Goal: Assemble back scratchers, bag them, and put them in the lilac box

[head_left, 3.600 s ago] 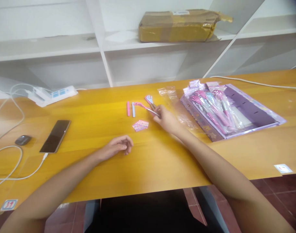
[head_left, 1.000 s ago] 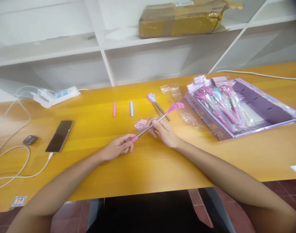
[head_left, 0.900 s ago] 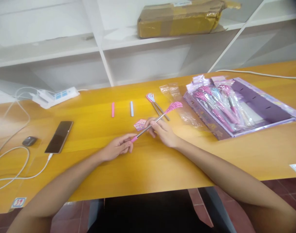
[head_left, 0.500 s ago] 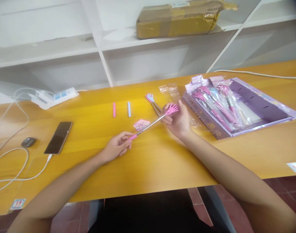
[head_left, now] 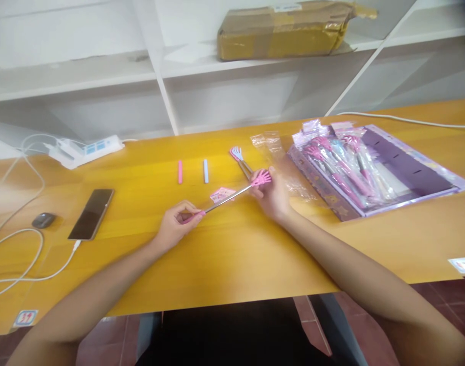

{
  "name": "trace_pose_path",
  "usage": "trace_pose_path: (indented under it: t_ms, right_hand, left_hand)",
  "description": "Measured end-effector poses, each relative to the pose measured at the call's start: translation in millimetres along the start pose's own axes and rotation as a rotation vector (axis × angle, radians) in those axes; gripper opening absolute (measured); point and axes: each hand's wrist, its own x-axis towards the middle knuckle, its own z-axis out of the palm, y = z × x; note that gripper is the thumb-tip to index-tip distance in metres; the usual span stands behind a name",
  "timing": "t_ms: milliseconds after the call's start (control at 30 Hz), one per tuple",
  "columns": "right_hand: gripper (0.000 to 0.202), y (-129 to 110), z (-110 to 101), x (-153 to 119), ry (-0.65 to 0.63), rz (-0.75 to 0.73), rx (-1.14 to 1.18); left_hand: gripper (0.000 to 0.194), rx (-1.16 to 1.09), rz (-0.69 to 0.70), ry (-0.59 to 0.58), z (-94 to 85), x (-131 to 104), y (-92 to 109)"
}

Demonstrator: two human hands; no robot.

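A pink back scratcher (head_left: 232,196) with a silver rod slants across the space between my hands. My left hand (head_left: 177,223) pinches its pink handle. Around its pink claw end, my right hand (head_left: 272,195) is closed, with the claw's fingers showing at the thumb. Behind that hand lie two more back scratchers (head_left: 238,155), one with a blue claw and one pink; their lower ends are hidden. Below the rod is a small pink printed card (head_left: 221,194). A pink tube (head_left: 180,172) and a light blue tube (head_left: 206,171) lie side by side farther back.
A purple display box (head_left: 342,208) at right holds several bagged back scratchers (head_left: 346,168). Clear plastic wrappers (head_left: 270,145) lie beside it. At left are a phone (head_left: 91,214) on a cable, a dark rounded gadget (head_left: 43,220) and a power strip (head_left: 89,151). A cardboard box (head_left: 285,33) sits on the shelf.
My right hand has moved slightly left and down and closed more around the claw end. My left hand has shifted a little left along with the handle, its fingers now pinched tighter.
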Motion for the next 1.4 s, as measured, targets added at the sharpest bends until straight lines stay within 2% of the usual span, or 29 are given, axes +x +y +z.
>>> trace_pose_path:
  t_ms: [400, 500, 633, 833, 933, 1233, 1400]
  right_hand:
    - [0.063, 5.5, 4.0, -3.1, -0.023, -0.013, -0.170]
    - [0.049, 3.3, -0.8, 0.7, 0.059, -0.003, -0.262]
    - [0.025, -1.2, -3.6, -1.6, 0.163, -0.078, -0.424]
    - [0.028, 1.2, 3.7, -14.3, 0.118, -0.158, -0.501]
    - [0.028, 4.6, 5.5, -16.8, 0.093, -0.157, -0.525]
    - [0.031, 9.9, 5.2, -23.0, 0.016, -0.141, -0.566]
    - [0.033, 5.3, 6.3, -18.9, -0.003, -0.075, -0.550]
  left_hand:
    - [0.019, -0.020, -0.006, 0.011, -1.0, 0.1, 1.2]
    - [0.016, 0.012, 0.028, 0.005, 1.1, 0.2, -0.2]
    - [0.014, 0.046, 0.053, -0.019, 1.5, -0.9, -0.9]
    - [0.023, -0.141, -0.010, -0.091, -14.7, -3.6, -10.3]
    - [0.022, -0.168, -0.039, -0.107, -19.3, -4.1, -14.1]
    - [0.018, -0.198, -0.079, -0.054, -16.0, -4.2, -8.1]
    - [0.019, -0.229, -0.057, -0.048, -14.2, -2.1, -4.9]
